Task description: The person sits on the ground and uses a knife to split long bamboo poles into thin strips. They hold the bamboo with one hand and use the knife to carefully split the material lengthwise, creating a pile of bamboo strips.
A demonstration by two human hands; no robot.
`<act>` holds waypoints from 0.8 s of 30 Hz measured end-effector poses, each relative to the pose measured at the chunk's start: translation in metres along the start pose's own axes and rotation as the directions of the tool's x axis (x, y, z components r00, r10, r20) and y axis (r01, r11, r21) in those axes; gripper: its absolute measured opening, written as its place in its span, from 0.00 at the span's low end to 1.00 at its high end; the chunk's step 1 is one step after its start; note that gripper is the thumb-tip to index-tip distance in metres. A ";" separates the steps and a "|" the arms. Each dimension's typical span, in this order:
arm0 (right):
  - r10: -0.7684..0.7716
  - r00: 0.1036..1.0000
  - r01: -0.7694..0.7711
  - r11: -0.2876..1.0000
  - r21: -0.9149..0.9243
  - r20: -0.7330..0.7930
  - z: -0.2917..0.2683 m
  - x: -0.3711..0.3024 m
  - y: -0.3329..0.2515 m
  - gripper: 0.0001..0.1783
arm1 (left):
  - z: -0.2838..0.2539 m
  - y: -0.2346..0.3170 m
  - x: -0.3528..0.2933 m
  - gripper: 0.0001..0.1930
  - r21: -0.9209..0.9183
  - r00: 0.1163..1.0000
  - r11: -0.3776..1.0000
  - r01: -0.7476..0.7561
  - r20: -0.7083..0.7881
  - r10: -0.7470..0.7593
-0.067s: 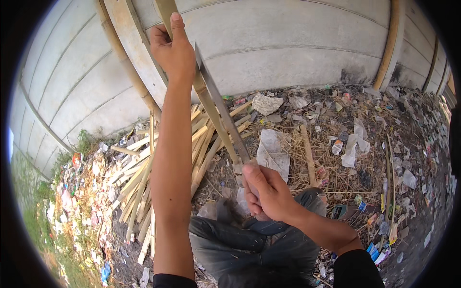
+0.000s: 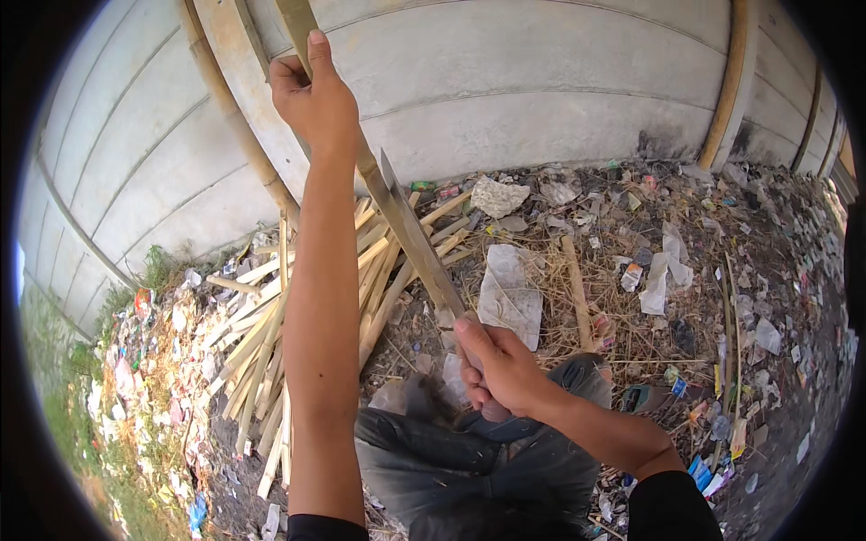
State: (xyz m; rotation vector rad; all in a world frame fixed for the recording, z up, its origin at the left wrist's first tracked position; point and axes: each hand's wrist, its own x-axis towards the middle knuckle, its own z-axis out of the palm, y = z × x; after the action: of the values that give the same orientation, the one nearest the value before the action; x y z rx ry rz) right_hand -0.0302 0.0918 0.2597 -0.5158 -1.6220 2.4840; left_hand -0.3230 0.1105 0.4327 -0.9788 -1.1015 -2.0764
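A long split bamboo strip slants from the top of the view down toward my legs. My left hand is closed round its upper part, thumb pointing up along it. In my right hand, fingers wrapped round the handle, is a long knife with its tip pointing up and away. Its blade runs alongside the strip's lower length, mostly behind it from this angle. Whether blade and bamboo touch, I cannot tell. The strip's lower end comes close to my right hand.
Cut bamboo strips lie in a loose pile left of my legs, partly behind my left forearm. Beyond stands a pale panel wall with bamboo posts. Litter covers the ground, with a pale stone and a bamboo piece.
My left hand has shifted slightly left with the bamboo strip. The strip now shows a broader face and overlaps the knife blade, which was more visible beside it before.
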 end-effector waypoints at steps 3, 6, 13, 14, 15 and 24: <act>0.163 0.982 -0.152 0.982 0.113 -0.096 -0.017 0.004 0.011 0.30 | -0.008 -0.002 0.004 0.18 -0.047 1.000 0.999 0.021 -0.015 -0.022; -0.163 0.984 0.169 0.981 0.091 -0.070 -0.004 -0.021 -0.033 0.29 | -0.009 0.001 0.001 0.19 0.020 0.999 0.999 0.048 -0.001 -0.048; -0.662 0.736 0.674 0.736 0.066 -0.137 0.018 -0.004 -0.029 0.29 | -0.006 0.001 -0.003 0.19 -0.038 0.998 0.998 0.057 0.040 -0.056; -0.423 0.904 0.426 0.903 0.054 -0.061 0.009 0.003 -0.005 0.29 | -0.009 0.005 -0.003 0.20 -0.008 0.996 0.997 0.076 0.042 -0.076; -0.147 0.989 0.146 0.989 0.020 0.010 -0.002 0.009 0.021 0.29 | -0.011 0.009 -0.001 0.20 0.021 0.995 0.995 0.092 0.045 -0.093; 0.070 0.974 -0.047 0.993 0.110 -0.215 -0.028 -0.006 0.057 0.30 | -0.036 0.009 0.013 0.23 0.044 0.989 0.995 0.084 0.120 -0.089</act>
State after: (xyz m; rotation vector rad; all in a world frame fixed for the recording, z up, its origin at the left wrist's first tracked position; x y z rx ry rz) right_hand -0.0100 0.0908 0.1994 -0.8019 -1.4061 2.4352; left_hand -0.3349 0.0730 0.4332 -1.0680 -1.2620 -2.0785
